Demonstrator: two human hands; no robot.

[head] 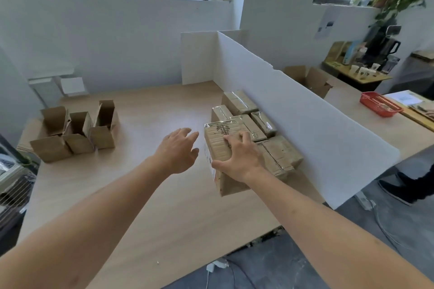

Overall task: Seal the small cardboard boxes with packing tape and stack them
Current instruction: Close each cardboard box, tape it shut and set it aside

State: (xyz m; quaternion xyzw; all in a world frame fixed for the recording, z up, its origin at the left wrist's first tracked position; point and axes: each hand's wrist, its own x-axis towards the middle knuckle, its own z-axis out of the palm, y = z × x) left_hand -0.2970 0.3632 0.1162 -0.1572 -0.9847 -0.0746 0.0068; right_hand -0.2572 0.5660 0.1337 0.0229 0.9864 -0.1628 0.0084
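On the right side of the wooden tabletop [145, 195], beside a white partition board [305, 129], the right hand [237, 157] grips a taped cardboard box [217, 142] from above, fingers [231, 138] spread and curled over its top face and thumb reaching down its near edge. The box sits tilted, its near end lower than the far end, just beside the stack of sealed boxes [277, 155]; whether it rests on the tabletop or is lifted clear cannot be told. Glossy tape shows across its far top edge, and a white label runs down its left side.

The left hand [178, 150] hovers just left of that box, holding nothing, its fingers loosely extended toward the box without touching it.

The sealed boxes lie against the partition in a tight group, about 5 of them visible, with shiny tape on their tops. Well apart, on the left side of the tabletop, stand 4 or so open boxes [77, 131] with their flaps up, clustered together.

Beyond the partition sit a larger open carton [310, 80] and a red basket [380, 107]. A person's dark shoes [404, 185] show on the floor at the right.
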